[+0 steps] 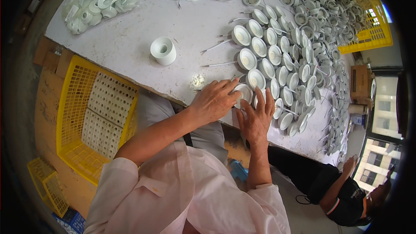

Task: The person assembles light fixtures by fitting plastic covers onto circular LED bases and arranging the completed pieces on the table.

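in the head view, a white round downlight [245, 94] is lying face up near the table's close edge, between the person's two hands. it is sitting just beyond and to the right of the left hand [216, 99], and ahead and slightly left of the right hand [256, 123]. being round, it is showing no clear long axis, and both hands are lying about equally near. the left hand is bending over its left rim, fingers close together and curled; whether they are pinching the rim, i cannot tell. the right hand is spreading its fingers, the thumb standing near the lower rim and the longer fingers partly covering a neighbouring downlight [261, 96].

beyond and to the right, a packed group of downlights [274, 55] is crowding that side, some with cables [216, 65] pointing left across the white table [195, 30]. a white cylindrical housing [164, 51] is standing farther left, well apart from the hands. a clear bag of white rings [106, 1] is lying at the upper left, and a yellow crate [71, 104] holding perforated white boards [108, 106] is standing beside the table.
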Demonstrator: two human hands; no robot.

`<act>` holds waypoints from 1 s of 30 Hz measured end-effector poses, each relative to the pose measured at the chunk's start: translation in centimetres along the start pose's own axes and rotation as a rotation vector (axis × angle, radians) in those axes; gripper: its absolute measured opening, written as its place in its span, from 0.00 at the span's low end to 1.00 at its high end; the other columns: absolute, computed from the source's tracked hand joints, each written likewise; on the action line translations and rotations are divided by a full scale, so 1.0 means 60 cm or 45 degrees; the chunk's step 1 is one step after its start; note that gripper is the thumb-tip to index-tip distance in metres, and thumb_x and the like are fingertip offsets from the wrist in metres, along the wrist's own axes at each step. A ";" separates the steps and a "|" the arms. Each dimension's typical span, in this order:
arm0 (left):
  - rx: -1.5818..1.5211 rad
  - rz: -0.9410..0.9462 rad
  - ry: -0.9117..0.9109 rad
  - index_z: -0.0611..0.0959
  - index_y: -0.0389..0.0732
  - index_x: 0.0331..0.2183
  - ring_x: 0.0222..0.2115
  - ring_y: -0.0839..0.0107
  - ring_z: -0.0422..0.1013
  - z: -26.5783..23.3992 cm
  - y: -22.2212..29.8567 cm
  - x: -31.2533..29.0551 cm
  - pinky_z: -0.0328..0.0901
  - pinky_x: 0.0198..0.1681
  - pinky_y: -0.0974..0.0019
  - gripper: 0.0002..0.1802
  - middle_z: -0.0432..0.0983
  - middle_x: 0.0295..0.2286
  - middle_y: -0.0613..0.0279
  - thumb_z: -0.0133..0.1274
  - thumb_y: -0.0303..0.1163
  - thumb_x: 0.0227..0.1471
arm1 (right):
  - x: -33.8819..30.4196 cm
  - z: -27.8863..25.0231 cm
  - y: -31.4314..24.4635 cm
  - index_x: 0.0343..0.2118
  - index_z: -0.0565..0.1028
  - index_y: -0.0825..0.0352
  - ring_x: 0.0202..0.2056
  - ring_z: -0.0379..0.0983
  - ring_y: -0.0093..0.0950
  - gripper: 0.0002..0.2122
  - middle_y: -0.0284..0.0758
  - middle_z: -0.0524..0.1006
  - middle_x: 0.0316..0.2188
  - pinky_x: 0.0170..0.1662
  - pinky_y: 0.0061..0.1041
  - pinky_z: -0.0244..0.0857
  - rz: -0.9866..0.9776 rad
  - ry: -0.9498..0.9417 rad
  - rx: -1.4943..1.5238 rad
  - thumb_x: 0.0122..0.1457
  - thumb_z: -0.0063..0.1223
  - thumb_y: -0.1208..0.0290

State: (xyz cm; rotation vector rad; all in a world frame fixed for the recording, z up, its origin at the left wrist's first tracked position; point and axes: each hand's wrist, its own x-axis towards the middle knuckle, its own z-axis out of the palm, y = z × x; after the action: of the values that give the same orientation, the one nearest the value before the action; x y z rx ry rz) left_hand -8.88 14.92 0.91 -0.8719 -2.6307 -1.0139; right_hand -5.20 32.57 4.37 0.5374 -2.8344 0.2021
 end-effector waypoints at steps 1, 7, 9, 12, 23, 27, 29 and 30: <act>-0.014 -0.011 0.007 0.79 0.40 0.40 0.48 0.61 0.68 0.002 0.000 0.000 0.63 0.48 0.60 0.19 0.69 0.50 0.50 0.60 0.32 0.44 | 0.000 0.000 0.001 0.34 0.79 0.59 0.62 0.48 0.44 0.13 0.37 0.60 0.58 0.61 0.47 0.46 0.000 -0.001 0.000 0.41 0.64 0.68; -0.012 -0.031 0.005 0.80 0.40 0.38 0.46 0.63 0.68 0.018 -0.002 -0.001 0.64 0.47 0.61 0.15 0.70 0.49 0.54 0.58 0.33 0.45 | -0.001 0.002 0.003 0.34 0.79 0.59 0.62 0.47 0.43 0.13 0.37 0.60 0.58 0.61 0.47 0.45 -0.001 -0.002 -0.013 0.42 0.63 0.69; -0.002 -0.043 -0.009 0.81 0.40 0.37 0.46 0.63 0.68 0.018 -0.002 0.000 0.64 0.46 0.60 0.14 0.70 0.49 0.55 0.58 0.33 0.45 | 0.000 0.003 0.002 0.33 0.79 0.59 0.62 0.48 0.43 0.12 0.37 0.61 0.58 0.61 0.47 0.45 -0.004 -0.011 0.002 0.42 0.63 0.68; 0.076 -0.034 0.021 0.81 0.40 0.36 0.45 0.64 0.69 0.018 0.001 0.002 0.64 0.46 0.60 0.13 0.70 0.48 0.55 0.57 0.34 0.46 | 0.000 0.003 0.002 0.33 0.79 0.59 0.62 0.48 0.43 0.12 0.37 0.61 0.57 0.61 0.47 0.45 -0.014 0.007 0.004 0.42 0.63 0.68; -0.101 -0.079 -0.024 0.80 0.42 0.39 0.47 0.58 0.70 0.023 -0.002 -0.003 0.64 0.50 0.59 0.17 0.74 0.45 0.49 0.60 0.32 0.44 | -0.002 0.006 0.002 0.32 0.79 0.59 0.61 0.50 0.43 0.12 0.36 0.62 0.56 0.61 0.48 0.46 -0.006 0.000 0.004 0.42 0.64 0.68; -0.207 -0.114 0.000 0.78 0.40 0.41 0.46 0.57 0.71 0.017 -0.001 0.003 0.64 0.50 0.59 0.19 0.75 0.42 0.49 0.59 0.30 0.44 | -0.003 0.005 0.005 0.34 0.78 0.58 0.61 0.50 0.43 0.13 0.36 0.62 0.56 0.61 0.47 0.47 -0.008 0.002 0.004 0.42 0.64 0.68; -0.211 -0.142 0.008 0.77 0.40 0.41 0.45 0.57 0.72 0.015 -0.001 0.006 0.65 0.48 0.59 0.19 0.76 0.40 0.50 0.59 0.28 0.44 | -0.003 0.008 0.008 0.34 0.78 0.57 0.61 0.50 0.42 0.13 0.35 0.62 0.56 0.61 0.47 0.47 -0.016 0.016 -0.006 0.41 0.64 0.68; -0.212 -0.141 0.007 0.77 0.40 0.41 0.45 0.57 0.72 0.015 0.000 0.006 0.65 0.48 0.59 0.19 0.76 0.40 0.50 0.59 0.28 0.44 | -0.004 0.009 0.009 0.34 0.78 0.56 0.61 0.51 0.42 0.14 0.34 0.62 0.56 0.61 0.46 0.47 -0.023 0.028 -0.018 0.41 0.65 0.68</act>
State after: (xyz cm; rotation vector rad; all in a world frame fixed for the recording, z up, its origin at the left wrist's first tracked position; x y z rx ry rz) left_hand -9.16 15.69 0.36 -0.7616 -2.6455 -1.2762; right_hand -5.32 33.07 3.71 0.5545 -2.8062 0.1829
